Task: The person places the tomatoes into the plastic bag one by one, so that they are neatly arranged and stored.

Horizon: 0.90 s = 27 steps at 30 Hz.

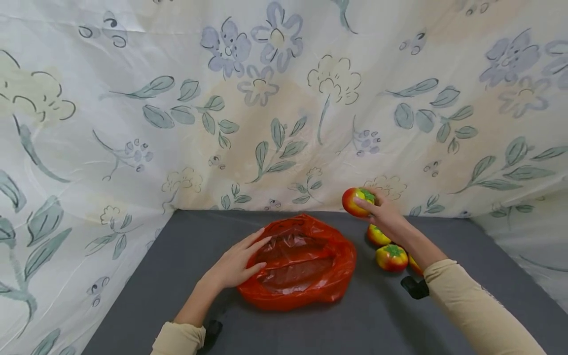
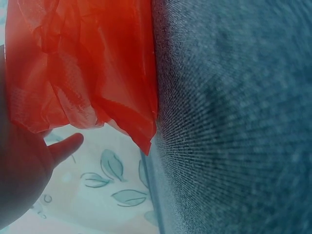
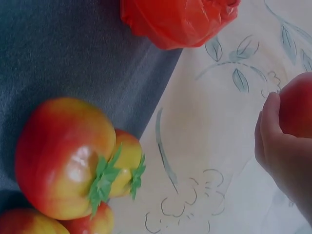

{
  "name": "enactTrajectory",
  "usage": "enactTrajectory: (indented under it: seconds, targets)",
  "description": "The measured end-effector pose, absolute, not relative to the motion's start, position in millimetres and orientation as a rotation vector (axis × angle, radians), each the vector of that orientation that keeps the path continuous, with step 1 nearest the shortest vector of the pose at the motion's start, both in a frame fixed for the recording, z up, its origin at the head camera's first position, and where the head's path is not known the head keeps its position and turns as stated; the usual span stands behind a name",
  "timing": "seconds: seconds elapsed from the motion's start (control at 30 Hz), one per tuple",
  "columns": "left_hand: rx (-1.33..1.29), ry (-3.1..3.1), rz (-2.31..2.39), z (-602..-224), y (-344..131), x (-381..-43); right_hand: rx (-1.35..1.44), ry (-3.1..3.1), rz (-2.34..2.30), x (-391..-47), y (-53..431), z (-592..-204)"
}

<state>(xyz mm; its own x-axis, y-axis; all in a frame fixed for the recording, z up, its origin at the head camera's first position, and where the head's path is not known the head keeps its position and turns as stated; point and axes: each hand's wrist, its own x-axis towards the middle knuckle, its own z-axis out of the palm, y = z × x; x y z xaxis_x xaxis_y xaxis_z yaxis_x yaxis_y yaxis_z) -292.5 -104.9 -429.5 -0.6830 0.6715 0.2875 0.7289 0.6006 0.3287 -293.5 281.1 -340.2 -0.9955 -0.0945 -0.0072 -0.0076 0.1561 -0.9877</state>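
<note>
In the head view, a red plastic bag (image 1: 343,268) lies on the dark table with its mouth spread wide. My left hand (image 1: 232,261) rests on the bag's left rim, fingers and thumb extended over the edge. The left wrist view shows the bag's crinkled side (image 2: 80,63) beside that hand. Right of the bag, raised above the table, my right hand (image 1: 385,212) grips a red-and-yellow tomato (image 1: 353,201) with a green leafy top. Below this hand sit several similar tomatoes (image 1: 392,258), partly covered by the forearm; the right wrist view shows them clustered close together (image 3: 63,156).
The dark grey table (image 1: 284,337) ends at the back against a hanging floral cloth (image 1: 284,162), which also runs along both sides. Black wrist straps (image 1: 415,287) sit near both sleeves.
</note>
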Motion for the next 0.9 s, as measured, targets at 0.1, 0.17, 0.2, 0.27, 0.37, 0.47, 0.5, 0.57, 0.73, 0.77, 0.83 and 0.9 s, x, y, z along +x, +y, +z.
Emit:
enactTrajectory:
  seconds: [0.1, 0.17, 0.2, 0.27, 0.37, 0.47, 0.5, 0.57, 0.73, 0.77, 0.83, 0.9]
  targets:
    - [-1.174, -2.683, -0.647, -431, -106, -293, -0.125, 2.310, -2.012, -296, 275, -344]
    - [-1.166, -2.676, -0.647, -432, -106, -293, -0.145, 2.294, -2.019, -298, 272, -347]
    - [-1.164, -2.675, -0.649, -432, -107, -293, -0.154, 2.292, -2.015, -300, 270, -349]
    - [-1.160, -2.680, -0.650, -432, -107, -293, -0.167, 2.291, -2.004, -301, 267, -353]
    - [-1.163, -2.688, -0.657, -432, -107, -293, -0.167, 2.305, -1.968, -302, 265, -359]
    - [-1.177, -2.686, -0.662, -432, -107, -292, -0.161, 2.293, -1.954, -302, 264, -362]
    - [-1.183, -2.681, -0.661, -431, -107, -293, -0.160, 2.280, -1.959, -302, 263, -363]
    - [-1.189, -2.674, -0.654, -431, -106, -293, -0.165, 2.257, -1.966, -303, 262, -365]
    - [-1.185, -2.682, -0.654, -430, -105, -294, -0.193, 2.230, -1.953, -305, 258, -370]
    - [-1.185, -2.684, -0.659, -431, -105, -295, -0.197, 2.224, -1.949, -305, 257, -371]
    - [-1.179, -2.697, -0.665, -431, -105, -294, -0.196, 2.214, -1.946, -305, 255, -372]
    - [-1.175, -2.706, -0.666, -431, -105, -294, -0.193, 2.207, -1.944, -304, 253, -373]
